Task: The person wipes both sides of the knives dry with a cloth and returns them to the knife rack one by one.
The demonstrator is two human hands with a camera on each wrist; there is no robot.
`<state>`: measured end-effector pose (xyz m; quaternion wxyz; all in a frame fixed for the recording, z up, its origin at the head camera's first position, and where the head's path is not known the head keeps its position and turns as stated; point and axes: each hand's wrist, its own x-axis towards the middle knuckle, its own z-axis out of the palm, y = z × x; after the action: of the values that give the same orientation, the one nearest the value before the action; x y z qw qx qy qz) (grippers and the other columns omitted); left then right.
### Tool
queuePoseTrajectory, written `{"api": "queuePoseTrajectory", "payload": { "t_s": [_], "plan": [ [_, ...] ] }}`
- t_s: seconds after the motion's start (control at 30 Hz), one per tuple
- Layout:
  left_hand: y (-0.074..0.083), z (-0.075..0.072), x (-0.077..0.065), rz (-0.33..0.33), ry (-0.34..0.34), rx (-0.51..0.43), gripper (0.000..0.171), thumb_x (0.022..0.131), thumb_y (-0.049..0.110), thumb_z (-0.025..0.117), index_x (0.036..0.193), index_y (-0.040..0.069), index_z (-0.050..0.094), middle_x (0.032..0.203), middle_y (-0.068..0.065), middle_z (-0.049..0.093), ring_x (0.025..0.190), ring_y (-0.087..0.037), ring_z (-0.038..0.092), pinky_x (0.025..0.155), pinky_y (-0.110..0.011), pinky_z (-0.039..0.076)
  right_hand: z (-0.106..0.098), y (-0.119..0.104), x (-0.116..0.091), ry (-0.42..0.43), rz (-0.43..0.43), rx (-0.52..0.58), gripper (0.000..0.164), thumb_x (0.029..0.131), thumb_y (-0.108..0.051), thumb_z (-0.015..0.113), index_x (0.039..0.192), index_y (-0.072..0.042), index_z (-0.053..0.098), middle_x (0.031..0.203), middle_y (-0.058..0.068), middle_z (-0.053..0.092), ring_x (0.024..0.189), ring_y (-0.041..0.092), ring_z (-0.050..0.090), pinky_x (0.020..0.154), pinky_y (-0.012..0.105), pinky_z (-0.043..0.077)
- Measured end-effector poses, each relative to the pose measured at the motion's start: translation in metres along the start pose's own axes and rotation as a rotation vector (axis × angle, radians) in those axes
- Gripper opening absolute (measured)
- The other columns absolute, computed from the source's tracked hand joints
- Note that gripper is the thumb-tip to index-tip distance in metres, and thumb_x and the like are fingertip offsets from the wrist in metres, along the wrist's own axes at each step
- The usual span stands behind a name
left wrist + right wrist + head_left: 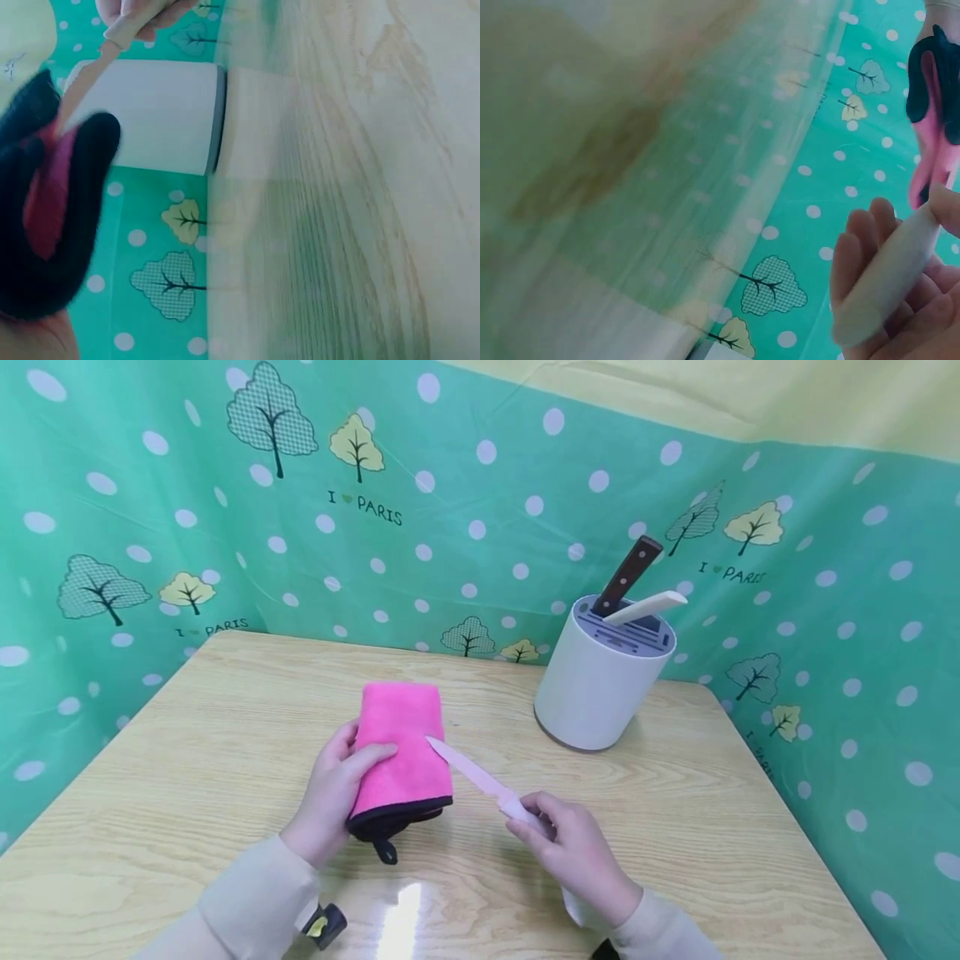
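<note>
My left hand (333, 789) grips a folded pink cloth (408, 760) with black edging, its thumb across the top face. A black loop (386, 850) hangs from the cloth's near edge. In my right hand (581, 847) is a knife with a pale handle; its blade (468, 768) slants up and left, the tip overlapping the cloth's right side. The left wrist view shows the blade (84, 88) beside the parted folds of the cloth (90, 180). In the right wrist view, fingers (862, 247) curl around the knife handle (885, 289).
A white round knife block (596, 685) stands at the back right of the wooden table (247, 727). From it rise a dark brown knife handle (628, 577) and a white handle (647, 607). A green dotted curtain (450, 527) hangs behind. By the left sleeve is a small black device (327, 927).
</note>
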<state>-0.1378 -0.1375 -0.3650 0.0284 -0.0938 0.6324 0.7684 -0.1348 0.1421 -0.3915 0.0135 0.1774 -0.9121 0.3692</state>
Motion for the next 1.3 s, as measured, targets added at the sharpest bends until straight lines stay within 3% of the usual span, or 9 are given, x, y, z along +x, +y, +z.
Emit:
{"api": "queuePoseTrajectory", "payload": {
  "t_s": [0.1,0.27,0.43,0.6,0.9,1.17,1.3],
  "plan": [
    [0.001,0.0,0.003,-0.017,0.044,0.008,0.059,0.096,0.023,0.061,0.148,0.018,0.035,0.132,-0.007,0.056,0.099,-0.01,0.067,0.088,-0.027,0.056,0.0,-0.002,0.001,-0.048,0.004,0.107,0.024,0.091,-0.025,0.07,0.102,-0.004,0.07,0.078,-0.001,0.068,0.062,0.005,0.054,0.056,0.02,0.045],
    [-0.002,0.001,0.006,-0.002,0.089,0.055,0.06,0.095,0.022,0.063,0.148,0.018,0.034,0.134,-0.012,0.056,0.096,-0.009,0.068,0.085,-0.026,0.056,0.002,-0.009,0.005,-0.131,0.091,0.316,0.032,0.097,-0.028,0.063,0.106,0.001,0.067,0.083,0.008,0.072,0.068,0.021,0.066,0.061,0.024,0.053],
    [-0.004,0.008,0.003,0.053,0.098,0.139,0.059,0.094,0.018,0.064,0.147,0.017,0.036,0.131,-0.015,0.059,0.094,-0.012,0.068,0.082,-0.027,0.056,0.003,-0.018,0.011,-0.193,0.151,0.494,0.039,0.1,-0.029,0.058,0.11,0.009,0.061,0.086,0.013,0.071,0.067,0.022,0.066,0.06,0.028,0.055],
    [-0.002,0.017,-0.003,0.132,0.102,0.246,0.059,0.094,0.017,0.066,0.145,0.014,0.038,0.127,-0.019,0.062,0.096,-0.019,0.069,0.081,-0.029,0.056,0.007,-0.026,0.017,-0.224,0.203,0.627,0.045,0.102,-0.032,0.053,0.113,0.011,0.057,0.082,0.009,0.069,0.062,0.02,0.064,0.058,0.03,0.056],
    [-0.005,0.029,-0.005,0.23,0.093,0.365,0.06,0.091,0.013,0.068,0.144,0.009,0.04,0.122,-0.018,0.063,0.095,-0.022,0.066,0.079,-0.027,0.053,0.016,-0.035,0.027,-0.194,0.256,0.723,0.052,0.101,-0.041,0.052,0.111,0.01,0.056,0.072,0.004,0.065,0.052,0.016,0.06,0.056,0.033,0.056],
    [-0.01,0.034,-0.005,0.251,0.069,0.415,0.061,0.092,0.015,0.068,0.145,0.008,0.039,0.124,-0.017,0.062,0.098,-0.023,0.064,0.081,-0.029,0.054,0.022,-0.039,0.033,-0.186,0.271,0.759,0.053,0.1,-0.044,0.052,0.11,0.009,0.057,0.068,0.004,0.064,0.049,0.014,0.057,0.05,0.027,0.051],
    [-0.012,0.038,-0.006,0.253,0.05,0.441,0.063,0.093,0.016,0.067,0.148,0.011,0.037,0.128,-0.016,0.062,0.1,-0.024,0.065,0.083,-0.033,0.057,0.027,-0.041,0.038,-0.158,0.283,0.767,0.052,0.1,-0.044,0.052,0.108,0.007,0.059,0.069,0.003,0.062,0.055,0.012,0.057,0.055,0.025,0.051]
  ]
}}
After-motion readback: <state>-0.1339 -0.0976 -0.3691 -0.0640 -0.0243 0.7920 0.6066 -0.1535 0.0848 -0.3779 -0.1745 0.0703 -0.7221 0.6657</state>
